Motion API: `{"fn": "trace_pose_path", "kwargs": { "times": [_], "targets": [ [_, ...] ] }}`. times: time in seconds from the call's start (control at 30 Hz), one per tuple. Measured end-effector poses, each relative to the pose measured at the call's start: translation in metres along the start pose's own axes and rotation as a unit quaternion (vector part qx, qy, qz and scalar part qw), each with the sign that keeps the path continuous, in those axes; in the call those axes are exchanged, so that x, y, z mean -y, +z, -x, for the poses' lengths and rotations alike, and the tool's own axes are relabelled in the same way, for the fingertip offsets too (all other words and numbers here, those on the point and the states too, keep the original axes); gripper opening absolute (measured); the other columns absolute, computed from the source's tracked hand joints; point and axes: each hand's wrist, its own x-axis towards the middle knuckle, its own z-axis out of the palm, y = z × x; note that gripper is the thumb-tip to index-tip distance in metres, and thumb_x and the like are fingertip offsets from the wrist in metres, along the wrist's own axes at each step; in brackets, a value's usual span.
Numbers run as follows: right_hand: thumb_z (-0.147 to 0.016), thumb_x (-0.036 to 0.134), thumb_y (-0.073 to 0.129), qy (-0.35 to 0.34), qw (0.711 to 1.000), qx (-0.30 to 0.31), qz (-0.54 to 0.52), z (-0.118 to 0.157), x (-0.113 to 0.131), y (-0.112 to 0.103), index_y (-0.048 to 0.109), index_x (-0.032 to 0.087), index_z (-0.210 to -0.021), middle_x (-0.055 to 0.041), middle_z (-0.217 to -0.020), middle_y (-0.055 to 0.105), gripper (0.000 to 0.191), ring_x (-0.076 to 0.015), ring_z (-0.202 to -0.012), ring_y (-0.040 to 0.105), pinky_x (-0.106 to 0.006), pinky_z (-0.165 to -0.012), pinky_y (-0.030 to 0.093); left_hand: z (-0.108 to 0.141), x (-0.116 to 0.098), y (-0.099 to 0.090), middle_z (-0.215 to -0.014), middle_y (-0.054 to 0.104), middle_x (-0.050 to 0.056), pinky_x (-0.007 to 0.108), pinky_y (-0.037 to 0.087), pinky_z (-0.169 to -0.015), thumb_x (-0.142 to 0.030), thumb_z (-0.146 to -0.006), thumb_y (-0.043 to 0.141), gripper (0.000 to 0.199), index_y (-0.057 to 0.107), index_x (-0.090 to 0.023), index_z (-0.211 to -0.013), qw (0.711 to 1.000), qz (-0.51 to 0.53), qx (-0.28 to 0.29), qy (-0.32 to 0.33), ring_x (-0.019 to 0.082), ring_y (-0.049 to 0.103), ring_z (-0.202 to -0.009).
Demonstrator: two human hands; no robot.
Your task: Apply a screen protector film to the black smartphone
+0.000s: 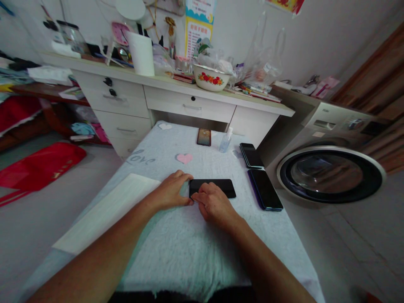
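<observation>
1. Black phone [217, 187] lies flat, long side across, about centre of the cloth-covered table [176, 252], screen up.
2. Left hand [170, 192] sits at the phone's 9 o'clock end, palm down, fingers together and curled against that short edge, touching it. Thumb tip at the phone's near-left corner.
3. Right hand [213, 204] at the phone's 6 o'clock side, fingertips pinched together on the near-left corner, covering part of the lower edge. Can't tell if anything thin is held between the fingertips; too small.
4. Both hands meet at that corner, fingertips nearly touching each other.
5. White flat sheet [110, 210] at 9 o'clock of the left hand, lying partly over the table edge, just beside the wrist.
6. Pink heart [184, 158] on the cloth at 12 o'clock of the left hand, near but apart.
7. Dark phone with a purple edge [265, 189] at 3 o'clock of the black phone, near, not touching.
8. Another dark phone [251, 155] at 1 o'clock, farther up the right table edge.
9. Small clear bottle [226, 141] at 12 o'clock, upright-ish, slightly tilted.
10. Brownish phone [203, 136] just left of the bottle, far end of the table.
11. White desk [189, 105] beyond at 12 o'clock, flowered bowl [211, 78] on top.
12. Washing machine [331, 168] at 3 o'clock, well apart.
</observation>
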Motion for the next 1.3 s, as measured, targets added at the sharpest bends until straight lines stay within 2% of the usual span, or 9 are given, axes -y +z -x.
{"fn": "trace_pose_path", "kwargs": {
  "times": [0.1,0.37,0.7,1.0,1.3],
  "targets": [
    [-0.086,0.013,0.046,0.003,1.0,0.008,0.01,0.002,0.0,-0.003,0.067,0.019,-0.094,-0.005,-0.086,0.053,0.023,-0.0164,-0.08,0.042,-0.029,-0.073,0.032,0.0,0.0,0.0,-0.109,0.052,0.008,0.037,0.042,-0.087,-0.045,-0.058,0.071,0.068,0.052,-0.02,-0.118,1.0,-0.01,0.002,-0.001,0.026,0.052,-0.1],
    [-0.083,0.008,0.048,0.035,0.999,0.008,0.012,0.013,-0.005,-0.006,0.067,0.023,-0.098,-0.0037,-0.086,0.054,0.029,-0.0157,-0.077,0.042,-0.028,-0.071,0.032,0.0,0.003,0.001,-0.107,0.051,0.005,0.035,0.041,-0.087,-0.046,-0.059,0.071,0.067,0.051,-0.025,-0.119,1.0,-0.004,0.004,0.004,0.025,0.052,-0.1],
    [-0.078,0.005,0.051,0.069,0.997,-0.024,-0.004,0.026,-0.014,-0.007,0.069,0.021,-0.097,-0.0048,-0.088,0.054,0.03,-0.0159,-0.082,0.045,-0.029,-0.074,0.035,0.0,-0.001,-0.001,-0.105,0.05,0.005,0.035,0.041,-0.086,-0.042,-0.059,0.07,0.065,0.051,-0.024,-0.119,1.0,-0.004,0.012,-0.006,0.024,0.051,-0.099],
    [-0.082,0.01,0.049,0.101,0.993,-0.06,-0.019,0.03,-0.026,-0.005,0.07,0.02,-0.096,-0.0047,-0.086,0.055,0.027,-0.0157,-0.083,0.048,-0.027,-0.075,0.038,0.0,0.003,0.0,-0.106,0.05,0.005,0.035,0.041,-0.086,-0.044,-0.06,0.07,0.065,0.051,-0.025,-0.119,1.0,-0.01,0.01,0.002,0.024,0.051,-0.098],
    [-0.083,0.011,0.049,0.094,0.992,-0.084,0.002,0.026,-0.02,0.003,0.068,0.019,-0.095,-0.0048,-0.084,0.053,0.024,-0.0165,-0.082,0.046,-0.027,-0.073,0.037,0.0,0.003,0.001,-0.106,0.05,0.006,0.034,0.041,-0.086,-0.043,-0.059,0.07,0.068,0.05,-0.021,-0.12,1.0,-0.01,0.01,0.002,0.024,0.05,-0.098]
  ]
}}
